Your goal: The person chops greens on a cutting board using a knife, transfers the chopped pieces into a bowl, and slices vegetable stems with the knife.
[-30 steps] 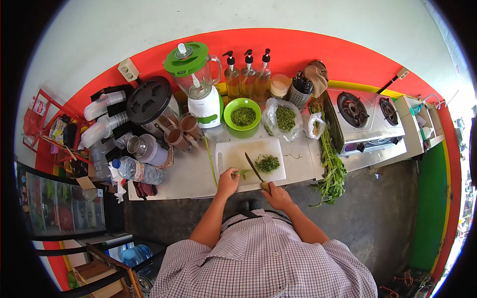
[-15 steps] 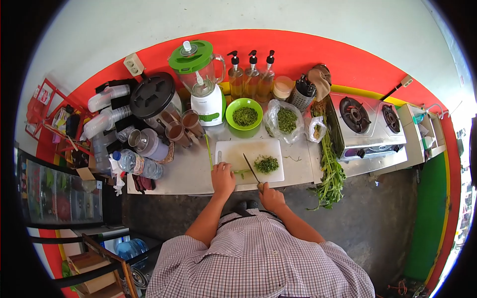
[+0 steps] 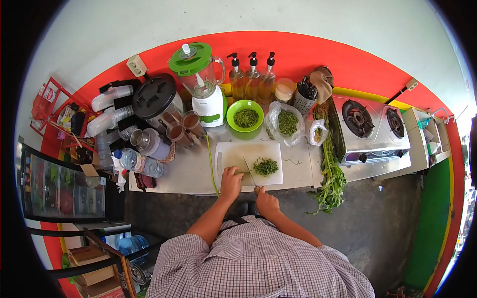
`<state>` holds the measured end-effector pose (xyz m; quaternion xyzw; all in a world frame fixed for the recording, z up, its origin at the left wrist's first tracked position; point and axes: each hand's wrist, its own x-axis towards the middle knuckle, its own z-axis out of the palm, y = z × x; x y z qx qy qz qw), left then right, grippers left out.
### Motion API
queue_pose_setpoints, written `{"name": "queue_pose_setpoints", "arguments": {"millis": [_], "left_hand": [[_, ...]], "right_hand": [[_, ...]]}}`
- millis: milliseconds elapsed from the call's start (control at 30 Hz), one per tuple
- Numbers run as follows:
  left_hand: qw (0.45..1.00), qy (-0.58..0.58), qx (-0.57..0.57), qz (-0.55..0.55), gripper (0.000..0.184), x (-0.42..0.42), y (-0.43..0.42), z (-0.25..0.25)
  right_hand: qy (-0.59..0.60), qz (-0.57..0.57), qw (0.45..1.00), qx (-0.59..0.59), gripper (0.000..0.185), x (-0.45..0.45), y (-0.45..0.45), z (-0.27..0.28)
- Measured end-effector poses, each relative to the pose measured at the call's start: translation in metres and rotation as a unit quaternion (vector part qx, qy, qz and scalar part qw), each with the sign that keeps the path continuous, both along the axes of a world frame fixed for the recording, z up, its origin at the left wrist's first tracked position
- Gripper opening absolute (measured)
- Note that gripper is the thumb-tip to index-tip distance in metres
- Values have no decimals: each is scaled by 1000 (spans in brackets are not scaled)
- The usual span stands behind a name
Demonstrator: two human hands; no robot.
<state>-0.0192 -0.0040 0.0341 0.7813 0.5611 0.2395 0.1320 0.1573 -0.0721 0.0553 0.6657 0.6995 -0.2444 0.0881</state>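
My left hand (image 3: 230,184) is closed over a short green stalk (image 3: 243,173) on the left part of the white cutting board (image 3: 233,148). My right hand (image 3: 268,203) grips the handle of a knife (image 3: 250,168) at the board's front edge. Its blade slants up and left across the board, close to the stalk's end. To the right of the blade lies a pile of chopped greens (image 3: 265,167). A long thin green stem (image 3: 210,164) runs beside the board's left edge, down toward my left wrist.
Behind the board stand a green bowl (image 3: 240,130) and a plastic bag (image 3: 273,118), both with chopped greens, and a blender (image 3: 207,106). Leafy stalks (image 3: 330,184) hang over the counter's front edge beside the gas stove (image 3: 377,136). Bottles and brown cups crowd the left.
My left hand has moved right, farther onto the board and nearer the blade. The knife has shifted slightly left and toward me. More of the long stem's lower end shows.
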Motion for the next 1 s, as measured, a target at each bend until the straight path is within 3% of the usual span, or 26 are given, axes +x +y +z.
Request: {"name": "queue_pose_setpoints", "arguments": {"millis": [67,267,367,667,800,1000], "left_hand": [[998,-41,43,30,10,3,2,6],[996,-44,-53,51,10,9,15,1],[995,-62,-35,70,4,11,12,-6],[998,-48,10,46,9,8,0,-4],[996,-69,43,37,8,6,-2,-1],[998,-57,-14,27,8,3,10,-8]], "right_hand": [[21,-13,1000,-9,54,2,-1,-9],[19,8,999,-37,63,7,7,21],[37,-18,998,-52,64,-1,1,3],[18,2,997,-72,55,3,-1,31],[25,-21,997,-66,54,-5,-5,14],[33,-21,998,-46,51,-2,13,22]]}}
